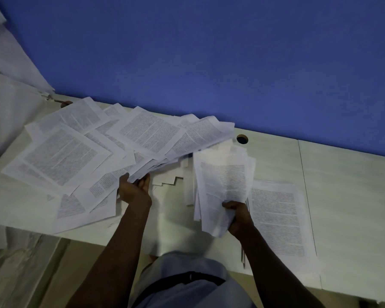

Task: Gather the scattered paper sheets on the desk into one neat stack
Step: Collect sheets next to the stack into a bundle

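Printed white sheets lie fanned and overlapping over the left half of the pale desk [342, 196]. My left hand [135, 191] grips the near edge of a lifted bundle of these scattered sheets [147, 138], raising them off the desk. My right hand [238, 215] holds a loose, uneven bunch of sheets [222, 185] upright by its lower corner. To its right a flat stack of printed sheets [280, 218] lies on the desk near the front edge. More sheets [60, 156] rest flat at the far left.
A blue wall [209, 63] runs behind the desk. A round cable hole [242, 139] sits in the desk top just beyond the papers. White covered furniture [11, 96] stands at the left. A seam [307, 196] splits the desk top.
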`<state>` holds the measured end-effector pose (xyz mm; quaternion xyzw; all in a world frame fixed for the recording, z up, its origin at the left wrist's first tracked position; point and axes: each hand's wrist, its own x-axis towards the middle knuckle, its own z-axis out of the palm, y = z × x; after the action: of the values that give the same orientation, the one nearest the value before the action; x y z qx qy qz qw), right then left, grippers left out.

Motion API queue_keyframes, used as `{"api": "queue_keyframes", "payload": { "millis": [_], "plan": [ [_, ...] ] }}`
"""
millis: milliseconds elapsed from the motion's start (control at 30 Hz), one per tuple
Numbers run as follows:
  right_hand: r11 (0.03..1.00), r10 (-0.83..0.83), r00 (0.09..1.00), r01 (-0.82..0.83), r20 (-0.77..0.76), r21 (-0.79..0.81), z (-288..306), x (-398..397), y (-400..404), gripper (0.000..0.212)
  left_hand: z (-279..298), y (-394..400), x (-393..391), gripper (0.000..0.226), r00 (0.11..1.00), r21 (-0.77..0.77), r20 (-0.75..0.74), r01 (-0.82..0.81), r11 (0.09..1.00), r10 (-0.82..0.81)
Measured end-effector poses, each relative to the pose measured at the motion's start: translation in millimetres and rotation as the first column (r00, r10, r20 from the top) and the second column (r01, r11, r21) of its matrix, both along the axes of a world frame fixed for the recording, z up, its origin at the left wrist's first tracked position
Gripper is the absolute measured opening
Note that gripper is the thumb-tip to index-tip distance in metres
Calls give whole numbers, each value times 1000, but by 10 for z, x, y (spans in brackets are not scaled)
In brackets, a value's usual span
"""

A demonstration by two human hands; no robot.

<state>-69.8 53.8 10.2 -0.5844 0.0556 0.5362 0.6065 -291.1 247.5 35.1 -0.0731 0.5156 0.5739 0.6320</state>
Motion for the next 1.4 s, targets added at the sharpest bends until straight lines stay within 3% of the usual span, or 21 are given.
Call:
{"api": "queue_keyframes", "payload": {
  "millis": [100, 167, 233, 300, 400, 467, 533, 633, 700, 833, 967, 1000, 1033, 1133, 1167, 1267, 1400],
  "plan": [
    [993, -94, 994, 97, -48, 60, 16, 49, -69, 63, 41, -40, 209, 79, 976, -51, -200, 72, 996, -80],
    [992, -119, 990, 122, -82, 36, 38, 79, -138, 64, 34, -124, 427, 112, 896, -180, -349, 222, 958, -274],
    [993, -119, 989, 121, -91, 14, 58, 115, -213, 67, -28, -242, 672, 120, 790, -268, -428, 354, 896, -440],
    [993, -117, 988, 118, -103, 6, 67, 155, -311, 56, -63, -348, 918, 123, 684, -314, -423, 505, 804, -594],
    [995, -98, 987, 99, -124, 1, 60, 252, -501, 58, -281, -390, 1248, 138, 492, -288, -240, 787, 545, -837],
    [997, -69, 989, 73, -133, 31, 80, 309, -651, 67, -504, -366, 1377, 112, 432, -210, -89, 873, 441, -897],
    [997, -25, 988, 34, -150, 62, 94, 357, -811, 63, -341, -437, 1424, 82, 454, -130, -6, 883, 451, -891],
    [997, 15, 986, -2, -164, 78, 169, 411, -1017, 46, -22, -491, 1481, 53, 566, -68, -173, 810, 583, -806],
    [995, 1, 988, 14, -154, 100, 238, 412, -1122, 46, 45, -482, 1510, 45, 524, -28, -285, 832, 553, -803],
    [993, -57, 993, 66, -102, 93, 261, 455, -1233, 45, 194, -367, 1461, 52, 245, 22, -361, 967, 255, -900],
    [991, -103, 993, 98, 49, 90, 165, 560, -1221, 60, 363, -192, 1291, 58, -260, -166, -425, 964, -207, -867],
    [993, -67, 995, 60, 72, 104, 164, 567, -1203, 58, 370, -177, 1254, 58, -299, -181, -410, 953, -244, -862],
    [993, -17, 996, 7, 88, 115, 159, 569, -1182, 55, 365, -179, 1222, 58, -259, -160, -404, 964, -211, -877],
    [994, 90, 992, -94, 83, 48, 220, 537, -1065, 52, 250, -318, 1118, 47, 92, -137, -426, 977, 164, -900],
    [991, 125, 987, -129, 96, 33, 225, 527, -1022, 51, 197, -344, 1065, 46, 146, -174, -468, 952, 253, -872],
    [972, 234, 957, -232, 171, -31, 218, 506, -910, 51, 9, -347, 893, 54, 170, -194, -506, 933, 304, -845],
    [943, 315, 843, -226, 436, -245, 190, 508, -762, 66, -44, -232, 690, 55, 203, -199, -678, 874, 443, -707]
  ]
}}
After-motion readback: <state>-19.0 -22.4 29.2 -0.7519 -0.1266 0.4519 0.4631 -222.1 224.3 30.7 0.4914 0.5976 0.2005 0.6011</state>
